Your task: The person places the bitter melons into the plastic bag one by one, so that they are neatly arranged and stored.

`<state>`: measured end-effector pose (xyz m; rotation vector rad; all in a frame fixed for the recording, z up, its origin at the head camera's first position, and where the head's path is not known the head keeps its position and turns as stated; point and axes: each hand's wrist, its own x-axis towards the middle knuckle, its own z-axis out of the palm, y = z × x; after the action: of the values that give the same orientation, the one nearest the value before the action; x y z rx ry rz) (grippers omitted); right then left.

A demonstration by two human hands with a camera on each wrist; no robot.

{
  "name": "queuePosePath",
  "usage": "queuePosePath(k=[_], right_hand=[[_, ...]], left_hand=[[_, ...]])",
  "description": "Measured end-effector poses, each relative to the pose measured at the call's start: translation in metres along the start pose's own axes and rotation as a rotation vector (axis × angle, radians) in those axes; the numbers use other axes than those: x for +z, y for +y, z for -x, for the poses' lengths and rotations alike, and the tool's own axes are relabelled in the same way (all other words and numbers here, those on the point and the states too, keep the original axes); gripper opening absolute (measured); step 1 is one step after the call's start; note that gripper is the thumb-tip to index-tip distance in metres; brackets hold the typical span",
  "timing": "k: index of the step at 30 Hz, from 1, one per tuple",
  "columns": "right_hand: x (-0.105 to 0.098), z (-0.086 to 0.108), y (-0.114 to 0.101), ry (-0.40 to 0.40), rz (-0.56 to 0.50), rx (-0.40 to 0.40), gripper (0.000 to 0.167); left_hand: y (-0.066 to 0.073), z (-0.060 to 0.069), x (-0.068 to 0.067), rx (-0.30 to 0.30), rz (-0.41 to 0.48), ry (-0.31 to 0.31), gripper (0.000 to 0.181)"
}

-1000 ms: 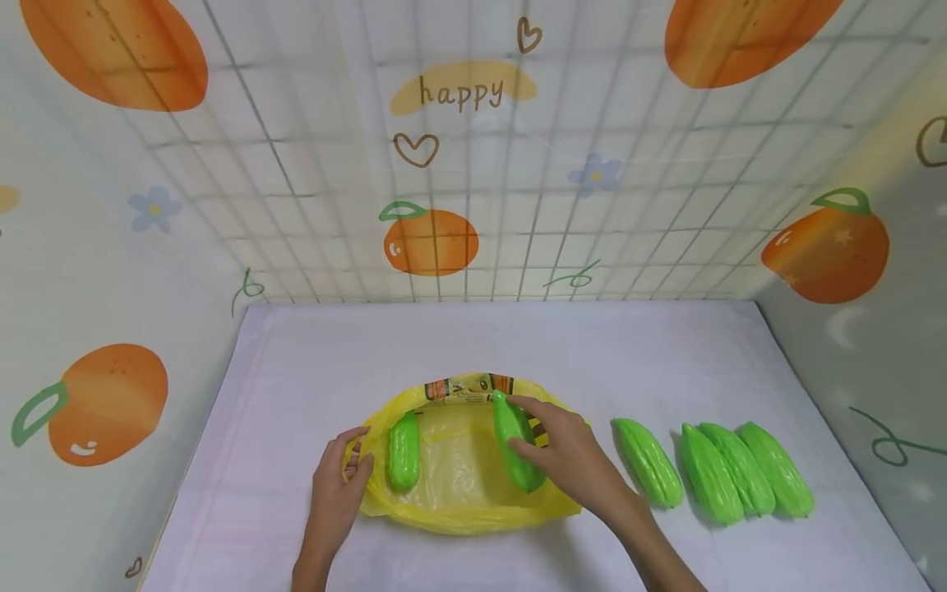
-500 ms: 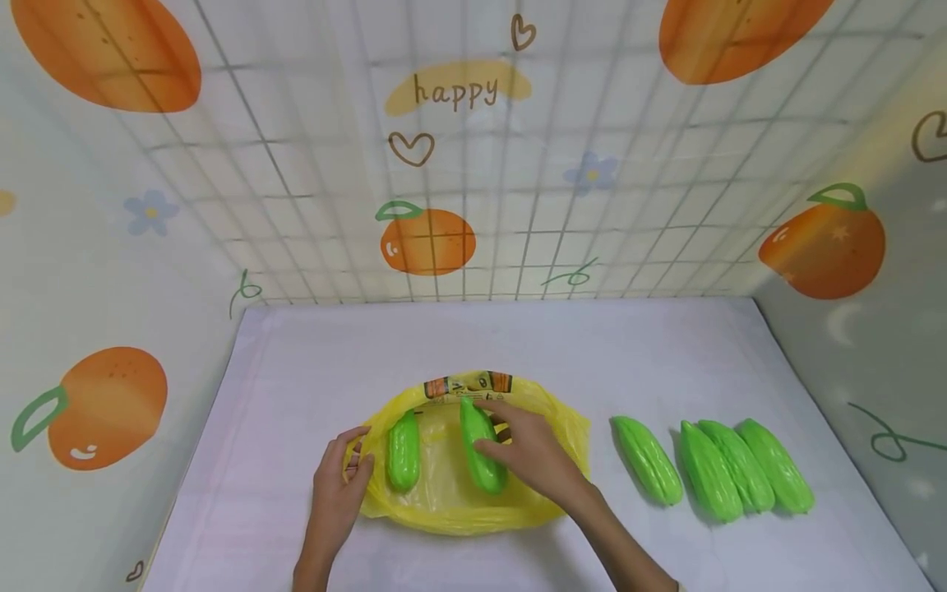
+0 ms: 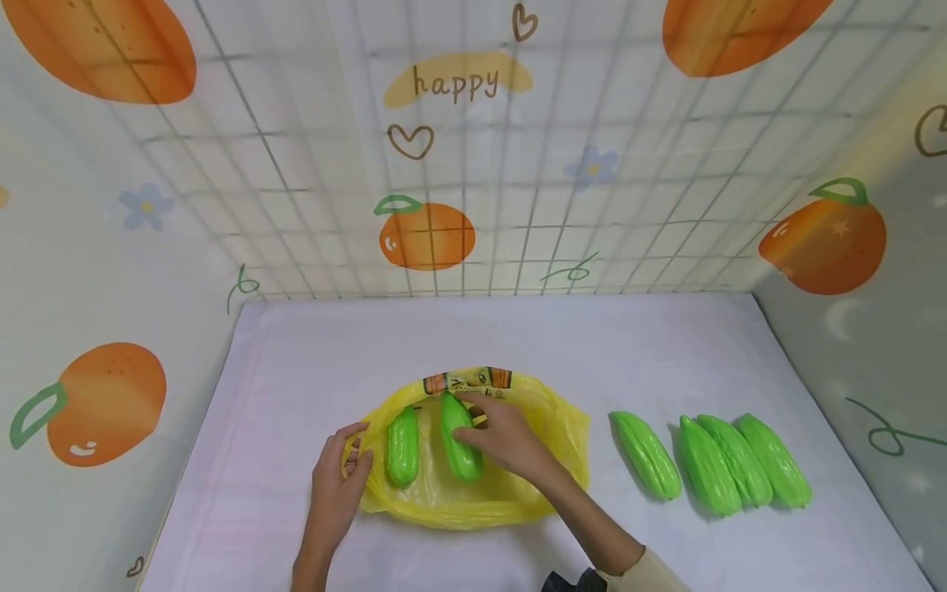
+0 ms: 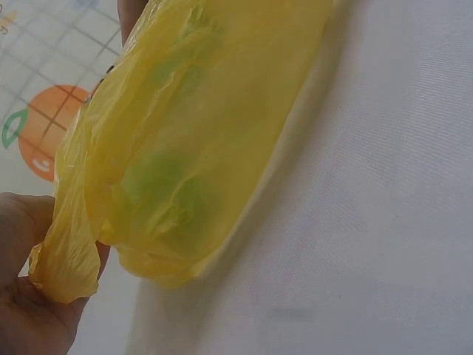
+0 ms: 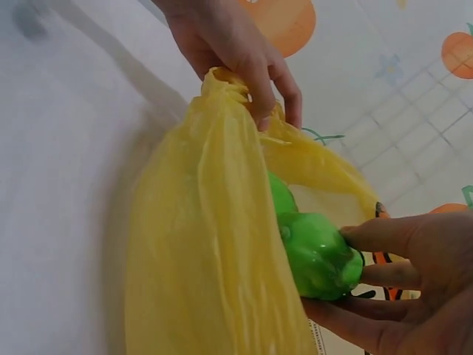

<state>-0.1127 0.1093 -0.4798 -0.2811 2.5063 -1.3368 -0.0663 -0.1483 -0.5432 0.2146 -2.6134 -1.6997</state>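
Note:
A yellow plastic bag [image 3: 533, 510] lies with its mouth spread wide near the front middle of the table. My left hand [image 3: 336, 477] pinches the gathered left edge of the bag [image 4: 70, 244], its thumb and fingers curled on the film. Inside, one bright green ridged gourd [image 3: 403, 446] rests by the left wall. My right hand [image 3: 506, 432] reaches into the mouth from the right and grips a second green gourd [image 3: 457, 448], thumb on one side and fingers on the other. In the right wrist view this held gourd [image 5: 318, 255] shows its blunt end. Whether it touches the bag's bottom I cannot tell.
Several more green gourds lie right of the bag: a lone one [image 3: 645, 456] and a close row [image 3: 725, 464]. A white sheet covers the table [image 3: 311, 353]. Patterned cloth walls [image 3: 518, 181] enclose the back and both sides. A black object [image 3: 575, 581] shows at the bottom edge.
My right hand has carried the held gourd leftward inside the bag's mouth, nearer the first gourd. My left hand has stayed on the bag's edge.

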Motion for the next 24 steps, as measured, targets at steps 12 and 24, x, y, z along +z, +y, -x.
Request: queuePosePath(k=[12, 24], right_hand=[[0.014, -0.018, 0.003, -0.008, -0.086, 0.029, 0.055], [0.023, -0.027, 0.003, -0.088, -0.208, 0.127, 0.063]], left_hand=[[0.003, 0.002, -0.004, 0.022, -0.022, -0.001, 0.037], [0.003, 0.003, -0.002, 0.016, 0.021, -0.003, 0.035]])
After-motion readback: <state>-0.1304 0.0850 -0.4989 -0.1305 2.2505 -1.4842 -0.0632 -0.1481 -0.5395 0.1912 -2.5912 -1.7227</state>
